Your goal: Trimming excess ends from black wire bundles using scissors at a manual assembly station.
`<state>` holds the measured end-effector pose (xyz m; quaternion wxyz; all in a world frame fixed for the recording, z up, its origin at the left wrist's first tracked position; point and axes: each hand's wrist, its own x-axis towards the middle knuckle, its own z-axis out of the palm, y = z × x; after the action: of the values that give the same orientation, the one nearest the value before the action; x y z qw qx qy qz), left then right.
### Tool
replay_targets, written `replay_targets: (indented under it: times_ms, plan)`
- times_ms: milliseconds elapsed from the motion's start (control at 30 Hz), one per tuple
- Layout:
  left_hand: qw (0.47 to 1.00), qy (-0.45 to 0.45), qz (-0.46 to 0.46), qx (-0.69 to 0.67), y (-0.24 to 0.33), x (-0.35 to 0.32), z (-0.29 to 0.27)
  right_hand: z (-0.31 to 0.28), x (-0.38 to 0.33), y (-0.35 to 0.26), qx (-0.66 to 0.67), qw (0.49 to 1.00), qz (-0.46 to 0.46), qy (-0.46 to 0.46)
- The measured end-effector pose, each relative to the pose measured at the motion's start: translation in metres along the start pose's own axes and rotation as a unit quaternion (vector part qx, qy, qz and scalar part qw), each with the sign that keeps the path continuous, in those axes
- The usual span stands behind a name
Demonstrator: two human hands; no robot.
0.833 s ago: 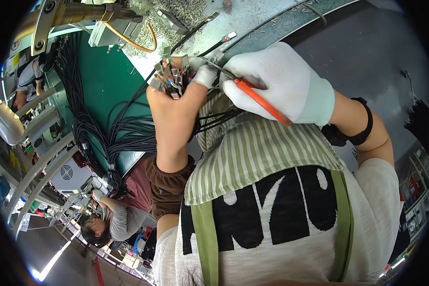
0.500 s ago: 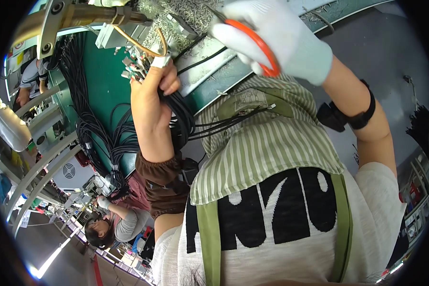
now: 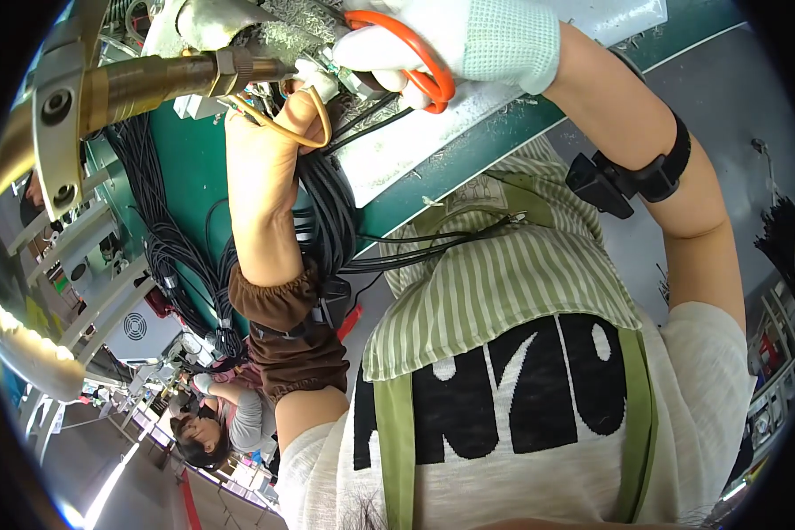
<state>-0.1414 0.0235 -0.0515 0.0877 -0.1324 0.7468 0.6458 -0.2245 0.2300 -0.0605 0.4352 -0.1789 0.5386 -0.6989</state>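
Note:
My right hand (image 3: 468, 44), in a white glove, is closed around red-handled pliers (image 3: 437, 78); their jaws are hidden. My left hand (image 3: 269, 159), with white covers on its fingertips, grips a bundle of black cables (image 3: 327, 208) that hangs down past the wrist. Its fingertips are close to the pliers, beside a small metal block. The cable ends between the hands are mostly covered. A brass tube with a nozzle (image 3: 225, 72) and a bent yellow tube (image 3: 325, 124) reach in just over my left fingers.
Silvery clippings (image 3: 305, 35) lie heaped behind the hands. A whitish board (image 3: 393, 159) rests on the green bench (image 3: 181, 168). More black cables (image 3: 163, 247) trail along the left. A few cable ends lie on my striped apron (image 3: 503, 274). A co-worker (image 3: 212, 433) sits at lower left.
My right hand has come left and farther away with the pliers, close to my left fingertips. My left hand has moved slightly up under the nozzle, still holding the cables.

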Motion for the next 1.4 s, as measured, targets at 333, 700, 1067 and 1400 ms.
replay_targets:
  times_ms: [333, 700, 1067, 1400]
  plan:
    - [0.976, 0.085, 0.123, 0.161, 0.000, -0.009, 0.012, -0.005, 0.000, 0.001, -0.104, 0.992, -0.065, -0.014]
    - [0.988, 0.041, 0.072, 0.132, 0.003, -0.008, 0.008, 0.000, -0.003, -0.004, -0.146, 0.987, -0.070, -0.016]
    - [0.974, 0.170, 0.089, -0.122, 0.009, -0.055, 0.005, 0.007, -0.033, 0.009, -0.358, 0.866, -0.302, 0.175]
    - [0.994, -0.086, -0.031, -0.065, 0.014, -0.102, 0.035, 0.056, -0.069, 0.011, -0.423, 0.852, -0.271, 0.147]
